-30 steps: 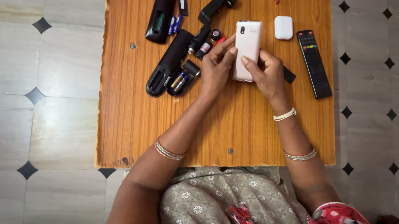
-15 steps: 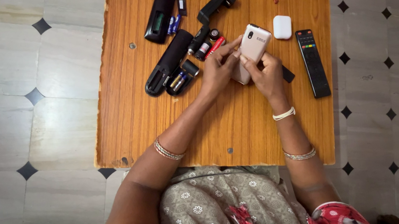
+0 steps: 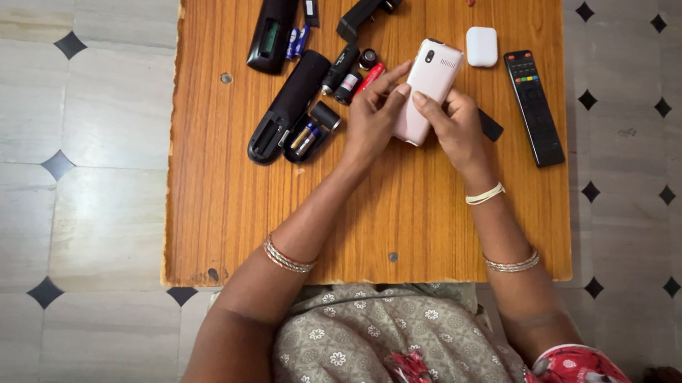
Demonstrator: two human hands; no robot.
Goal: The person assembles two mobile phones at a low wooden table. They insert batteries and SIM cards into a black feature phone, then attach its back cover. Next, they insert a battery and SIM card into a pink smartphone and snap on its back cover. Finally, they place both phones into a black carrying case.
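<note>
A white remote control (image 3: 431, 77) is held over the middle of a small wooden table (image 3: 247, 189), tilted with its button end pointing up and right. My left hand (image 3: 370, 116) grips its left side with the fingers curled under it. My right hand (image 3: 453, 127) holds its lower end, with the thumb lying on the face. Just left of my left hand lie loose batteries (image 3: 348, 80) and an opened black remote (image 3: 286, 108) with its battery bay showing.
A black remote (image 3: 533, 106) lies at the table's right edge, a small white case (image 3: 482, 46) above it. Another long black remote (image 3: 277, 10) and a black battery cover (image 3: 369, 8) lie at the far side. Tiled floor surrounds the table.
The white remote has tipped from nearly upright to slanting right and has risen slightly. Both hands turned with it; my right thumb now rests on its face.
</note>
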